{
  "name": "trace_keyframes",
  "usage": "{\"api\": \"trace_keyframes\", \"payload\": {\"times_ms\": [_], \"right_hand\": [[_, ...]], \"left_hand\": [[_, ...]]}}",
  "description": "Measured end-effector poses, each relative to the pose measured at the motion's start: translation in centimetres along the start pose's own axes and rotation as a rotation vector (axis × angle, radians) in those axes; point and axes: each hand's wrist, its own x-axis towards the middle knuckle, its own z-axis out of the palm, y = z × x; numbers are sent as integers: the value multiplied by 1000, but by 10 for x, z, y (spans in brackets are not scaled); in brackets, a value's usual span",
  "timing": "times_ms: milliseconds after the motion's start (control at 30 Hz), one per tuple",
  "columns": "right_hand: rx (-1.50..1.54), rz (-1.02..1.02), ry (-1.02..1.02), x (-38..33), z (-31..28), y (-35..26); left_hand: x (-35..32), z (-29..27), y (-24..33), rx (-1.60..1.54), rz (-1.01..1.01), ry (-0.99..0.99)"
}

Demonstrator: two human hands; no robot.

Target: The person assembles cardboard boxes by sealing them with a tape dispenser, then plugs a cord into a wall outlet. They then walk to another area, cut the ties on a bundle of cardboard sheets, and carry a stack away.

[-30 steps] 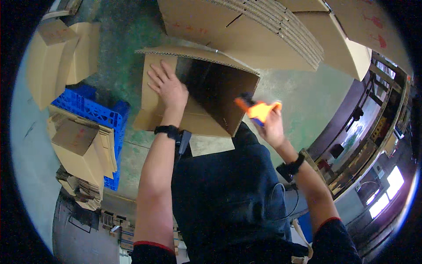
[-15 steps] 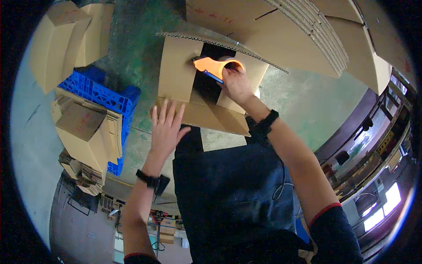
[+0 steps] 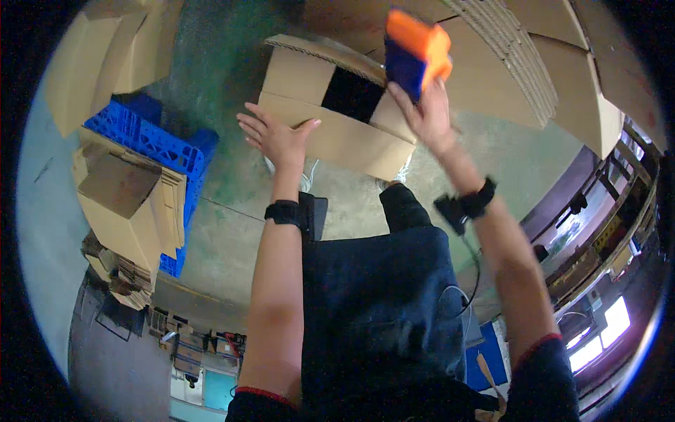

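Cardboard box (image 3: pixel 330 116) sits on the green floor (image 3: pixel 232 176) right in front of our legs, its top flaps folded in but a dark gap showing between them near the middle. Our left hand (image 3: pixel 275 135) lies flat and spread on the near flap, fingers open, pressing it down and gripping nothing. Our right hand (image 3: pixel 424 107) is closed around the orange and blue tape dispenser (image 3: pixel 416 50), which is lifted clear above the far right corner of the box and touches no cardboard.

Half a second ago we had the dispenser low against the top of the box, near the seam, and our left hand rested lower, on the near side wall. Now the dispenser has come up and away to the right, and the left hand has moved up onto the flap. We judge that one pass along the top has ended and the flaps are being held for another, since the gap is not closed. We cannot see any tape strip clearly on the cardboard.

Beside us on the left, folded boxes (image 3: pixel 130 204) stand stacked on a blue pallet (image 3: pixel 151 141), as before, and flat cardboard sheets (image 3: pixel 520 77) lean behind the box
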Motion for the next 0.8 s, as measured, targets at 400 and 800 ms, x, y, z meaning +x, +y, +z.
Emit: {"api": "trace_keyframes", "payload": {"times_ms": [400,800], "right_hand": [[310,205,-186,-33,42,2],[574,490,-507,-76,20,28]], "left_hand": [[6,-3,0,273,866,-86],[7,-25,9,-1264,-62,-508]]}}
